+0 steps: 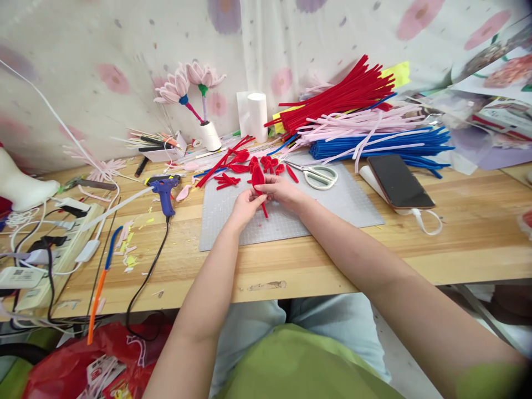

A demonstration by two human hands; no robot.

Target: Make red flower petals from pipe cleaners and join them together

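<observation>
Between my two hands is a red pipe-cleaner petal (257, 175), its rounded end up and a thin stem pointing down toward me. My left hand (246, 206) pinches it low, near the stem. From the other side, my right hand (282, 191) has its fingers closed on the petal's edge. Both hands are over a grey cutting mat (224, 221). Just beyond them lie several more red petals (240, 168) and a small pile of short red pipe-cleaner pieces (226, 180). Scissors with pale green handles (320, 177) rest to the right.
Bundles of red (344, 94), pink (332, 130) and blue pipe cleaners (374, 145) lie at the back right, near a phone (399, 182). Left are a blue glue gun (165, 197) with its cord and a power strip (62, 260). Pink flowers (174, 88) stand behind.
</observation>
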